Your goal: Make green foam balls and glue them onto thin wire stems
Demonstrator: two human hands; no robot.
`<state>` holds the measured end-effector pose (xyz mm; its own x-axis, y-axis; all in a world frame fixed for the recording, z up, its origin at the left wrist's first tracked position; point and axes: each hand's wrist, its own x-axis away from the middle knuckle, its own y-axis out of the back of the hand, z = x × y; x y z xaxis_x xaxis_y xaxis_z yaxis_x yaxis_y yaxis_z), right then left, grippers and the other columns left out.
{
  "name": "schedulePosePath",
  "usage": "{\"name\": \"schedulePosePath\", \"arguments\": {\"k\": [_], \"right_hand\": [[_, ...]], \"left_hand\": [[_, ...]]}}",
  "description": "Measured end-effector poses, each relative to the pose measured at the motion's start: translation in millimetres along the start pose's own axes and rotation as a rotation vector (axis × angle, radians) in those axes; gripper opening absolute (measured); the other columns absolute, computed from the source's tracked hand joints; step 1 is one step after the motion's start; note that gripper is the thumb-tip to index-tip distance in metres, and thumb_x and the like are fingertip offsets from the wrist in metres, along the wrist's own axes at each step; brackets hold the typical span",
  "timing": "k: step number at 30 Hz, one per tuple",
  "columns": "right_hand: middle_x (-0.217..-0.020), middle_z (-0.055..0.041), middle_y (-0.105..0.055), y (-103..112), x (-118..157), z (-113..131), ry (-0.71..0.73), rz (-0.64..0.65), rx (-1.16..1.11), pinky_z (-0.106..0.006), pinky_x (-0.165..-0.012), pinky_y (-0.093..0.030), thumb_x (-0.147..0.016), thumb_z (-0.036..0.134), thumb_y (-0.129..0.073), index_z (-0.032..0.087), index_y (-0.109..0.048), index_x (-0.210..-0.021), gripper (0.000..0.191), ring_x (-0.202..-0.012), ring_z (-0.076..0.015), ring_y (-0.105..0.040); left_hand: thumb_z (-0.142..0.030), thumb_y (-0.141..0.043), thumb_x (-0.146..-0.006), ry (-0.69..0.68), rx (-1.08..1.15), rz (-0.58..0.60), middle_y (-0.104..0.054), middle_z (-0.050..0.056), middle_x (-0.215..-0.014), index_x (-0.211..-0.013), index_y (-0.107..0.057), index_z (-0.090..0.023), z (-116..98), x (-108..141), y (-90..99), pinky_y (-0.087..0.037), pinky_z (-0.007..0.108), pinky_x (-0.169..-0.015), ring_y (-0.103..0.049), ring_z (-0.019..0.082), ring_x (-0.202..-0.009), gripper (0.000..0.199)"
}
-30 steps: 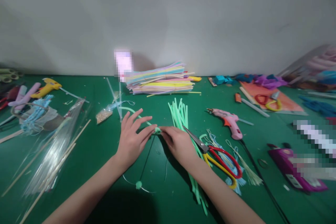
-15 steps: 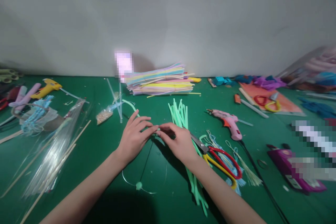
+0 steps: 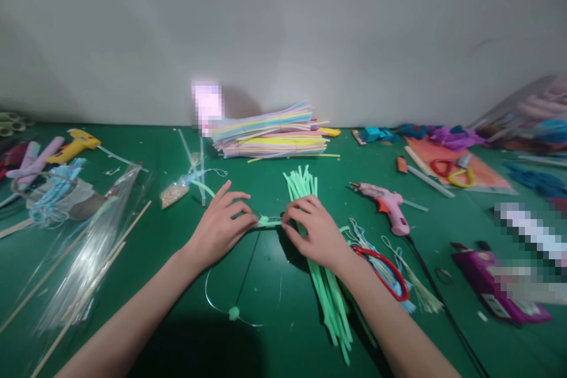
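Observation:
Between my two hands a light green fuzzy stem [image 3: 269, 222] is stretched level, with a small knotted or wound part near its left side. My left hand [image 3: 228, 215] pinches its left end, and a tail of green stem shows beyond the fingers. My right hand [image 3: 312, 230] pinches the other end, above a bundle of green stems [image 3: 325, 289]. Below, a thin clear hoop [image 3: 212, 301] with a green tuft [image 3: 234, 313] lies on the table. Red-handled scissors [image 3: 401, 283] are partly hidden under my right forearm.
Pastel stems [image 3: 270, 136] are stacked at the back. A pink glue gun [image 3: 390, 207] lies right, with tassels [image 3: 416, 289] nearer. Clear-wrapped sticks [image 3: 84, 260], a yellow glue gun [image 3: 77, 146] and a bag of beads [image 3: 175, 192] are on the left.
My hands have moved apart, the right one shifting rightwards, so the green stem between them now shows. My right forearm now covers more of the scissors.

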<state>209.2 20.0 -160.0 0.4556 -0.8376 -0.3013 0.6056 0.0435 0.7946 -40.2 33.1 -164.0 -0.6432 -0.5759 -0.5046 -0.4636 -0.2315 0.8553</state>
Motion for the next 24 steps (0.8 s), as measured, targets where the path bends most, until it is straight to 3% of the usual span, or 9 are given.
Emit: {"name": "schedulePosePath", "arguments": {"k": [4,8,13,19,22,24], "right_hand": [[-0.101,-0.0093,-0.065,3.8,3.0,-5.9,-0.008,0.024,0.076,-0.043,-0.091,-0.044,-0.086,0.015,-0.063,0.02,-0.068,-0.085,0.007,-0.103,-0.0275,-0.05],[-0.099,-0.0078,-0.065,1.7,2.7,-4.5,-0.002,0.044,0.111,-0.042,-0.092,-0.044,-0.087,0.017,-0.063,0.021,-0.068,-0.086,0.007,-0.102,-0.0263,-0.051],[-0.099,-0.0069,-0.065,0.3,2.9,-5.7,-0.006,0.044,0.153,-0.04,-0.092,-0.045,-0.088,0.017,-0.063,0.021,-0.068,-0.087,0.006,-0.101,-0.0246,-0.052],[-0.106,-0.0106,-0.066,-0.1,2.5,0.1,-0.008,0.028,0.275,-0.044,-0.089,-0.046,-0.091,0.022,-0.063,0.019,-0.071,-0.093,0.008,-0.105,-0.0292,-0.052],[-0.125,-0.0163,-0.063,-5.3,-1.6,16.3,0.023,0.023,0.359,-0.054,-0.095,-0.041,-0.093,0.019,-0.059,0.016,-0.07,-0.111,0.021,-0.121,-0.038,-0.045],[-0.13,-0.0156,-0.063,-6.6,-3.5,26.4,0.069,0.055,0.385,-0.054,-0.1,-0.039,-0.095,0.014,-0.054,0.016,-0.067,-0.121,0.03,-0.125,-0.0372,-0.044]], "left_hand": [[-0.017,-0.054,-0.097,0.011,0.001,0.092,-0.068,0.004,-0.086,-0.093,-0.069,-0.018,0.1,-0.7,5.1,-0.035,0.058,-0.113,-0.062,0.024,-0.103,0.015],[-0.01,-0.047,-0.095,-0.003,-0.015,0.194,-0.066,0.007,-0.088,-0.114,-0.067,-0.016,-8.1,-4.3,6.2,-0.048,0.051,-0.094,-0.06,0.023,-0.086,0.028],[-0.025,-0.05,-0.098,-0.005,-0.034,0.237,-0.067,0.009,-0.093,-0.113,-0.068,-0.018,-13.0,-6.1,2.1,-0.046,0.039,-0.069,-0.057,0.025,-0.082,0.024],[-0.023,-0.05,-0.1,0.017,-0.018,0.209,-0.069,0.006,-0.093,-0.101,-0.071,-0.02,-3.3,-5.5,-2.6,-0.043,0.033,-0.066,-0.056,0.021,-0.08,0.022],[-0.023,-0.049,-0.1,0.019,-0.013,0.21,-0.07,0.006,-0.093,-0.097,-0.072,-0.019,-1.5,-8.2,-3.1,-0.044,0.034,-0.068,-0.057,0.021,-0.081,0.023],[-0.023,-0.05,-0.1,0.022,-0.015,0.216,-0.07,0.007,-0.092,-0.096,-0.072,-0.018,-1.1,-10.9,-3.1,-0.045,0.035,-0.069,-0.057,0.022,-0.081,0.023]]}}
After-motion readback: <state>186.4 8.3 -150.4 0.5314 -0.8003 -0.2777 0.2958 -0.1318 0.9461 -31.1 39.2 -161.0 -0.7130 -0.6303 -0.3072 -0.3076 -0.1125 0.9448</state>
